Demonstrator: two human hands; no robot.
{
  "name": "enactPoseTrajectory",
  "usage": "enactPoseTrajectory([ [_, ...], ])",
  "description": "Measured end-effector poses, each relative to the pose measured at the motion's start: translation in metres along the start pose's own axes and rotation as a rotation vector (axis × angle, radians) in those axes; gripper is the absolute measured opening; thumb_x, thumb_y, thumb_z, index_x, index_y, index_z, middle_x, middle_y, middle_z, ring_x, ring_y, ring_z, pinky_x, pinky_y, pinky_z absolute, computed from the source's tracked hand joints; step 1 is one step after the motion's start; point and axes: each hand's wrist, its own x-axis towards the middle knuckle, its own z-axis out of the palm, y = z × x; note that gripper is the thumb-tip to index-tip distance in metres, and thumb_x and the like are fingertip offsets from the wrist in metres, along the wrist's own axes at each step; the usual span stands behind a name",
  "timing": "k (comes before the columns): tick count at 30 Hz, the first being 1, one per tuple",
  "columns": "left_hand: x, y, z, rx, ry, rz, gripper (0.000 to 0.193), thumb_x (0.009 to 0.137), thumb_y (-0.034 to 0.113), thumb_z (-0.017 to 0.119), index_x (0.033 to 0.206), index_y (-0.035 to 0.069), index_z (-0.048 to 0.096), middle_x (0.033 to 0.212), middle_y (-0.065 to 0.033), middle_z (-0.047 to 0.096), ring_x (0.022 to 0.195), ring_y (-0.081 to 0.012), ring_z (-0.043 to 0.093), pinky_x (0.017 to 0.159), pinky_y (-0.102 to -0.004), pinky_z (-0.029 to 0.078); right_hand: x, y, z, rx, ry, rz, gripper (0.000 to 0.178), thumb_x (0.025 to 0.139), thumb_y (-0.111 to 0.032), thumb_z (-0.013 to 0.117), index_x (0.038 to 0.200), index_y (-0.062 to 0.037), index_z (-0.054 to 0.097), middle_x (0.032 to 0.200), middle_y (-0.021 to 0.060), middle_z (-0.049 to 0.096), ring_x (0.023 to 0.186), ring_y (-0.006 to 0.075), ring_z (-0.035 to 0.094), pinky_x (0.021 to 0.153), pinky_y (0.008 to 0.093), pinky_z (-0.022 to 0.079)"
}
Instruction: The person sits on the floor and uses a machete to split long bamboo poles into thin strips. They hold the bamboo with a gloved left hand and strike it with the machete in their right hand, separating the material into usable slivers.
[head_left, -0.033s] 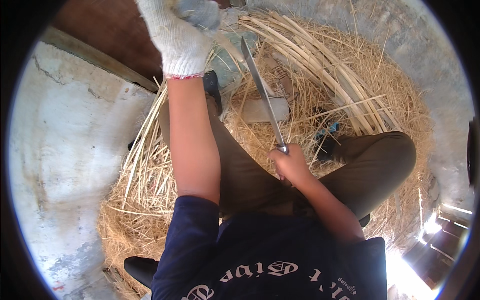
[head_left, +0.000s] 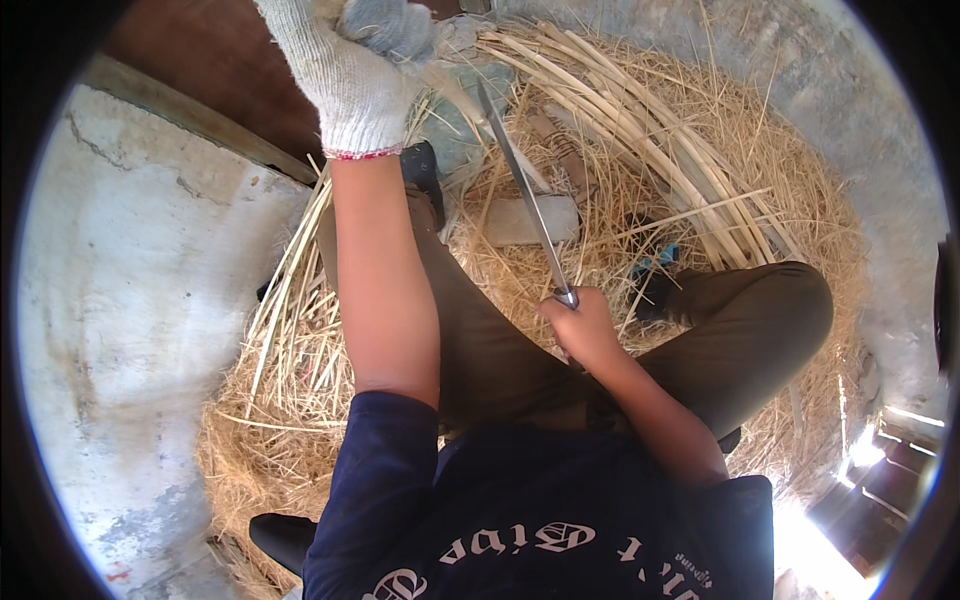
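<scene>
Left of the knife [head_left: 541, 230], I see thin strips [head_left: 290, 330] on straw [head_left: 250, 470]. Also to its left, toward the tip's side, I have the gloved left hand [head_left: 350, 90]; I can't tell whether its fingers are spread or pinching anything. A block [head_left: 508, 222] lies behind the blade. At the knife's near end, my right hand [head_left: 580, 322] has its fingers wrapped around the handle. Right of it lies a bundle [head_left: 665, 145]. I judge this a knife-holding step; the next move calls for a firm grip, glove clear.
</scene>
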Motion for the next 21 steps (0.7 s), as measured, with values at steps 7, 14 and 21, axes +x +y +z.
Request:
enactPoseTrajectory([
  [7, 0.002, 0.005, -0.008, 0.012, 0.005, 0.016, 0.066, 0.096, 0.072, 0.052, 0.06, 0.022, 0.03, 0.053, 0.0063, 0.023, 0.044, -0.0103, 0.021, 0.042, -0.0284, 0.017, -0.024, -0.019, 0.003, 0.297, 0.187, -0.326, 0.033, 0.087, -0.015, 0.071, 0.063, -0.0032, 0.053, 0.054, 0.0027, 0.051, 0.051, 0.0104, 0.045, 0.05, 0.0349, 0.036],
  [14, -0.002, 0.01, 0.018, 0.05, 0.174, 0.035, 0.065, 0.096, 0.071, 0.053, 0.06, 0.021, 0.032, 0.054, 0.0063, 0.025, 0.044, -0.0104, 0.022, 0.043, -0.0284, 0.018, 0.003, 0.003, 0.013, 0.0, 0.145, -0.174, 0.035, 0.088, -0.018, 0.072, 0.062, -0.003, 0.054, 0.054, 0.0026, 0.053, 0.05, 0.0116, 0.047, 0.05, 0.0361, 0.037],
  [21, 0.011, -0.003, -0.009, -0.059, -0.042, -0.035, 0.067, 0.096, 0.072, 0.054, 0.058, 0.021, 0.03, 0.051, 0.0061, 0.025, 0.044, -0.0116, 0.024, 0.043, -0.0297, 0.018, -0.013, -0.015, 0.0, 0.396, -0.164, 0.143, 0.034, 0.087, -0.015, 0.073, 0.063, -0.0064, 0.05, 0.051, 0.0023, 0.048, 0.041, 0.0141, 0.047, 0.042, 0.0331, 0.037],
])
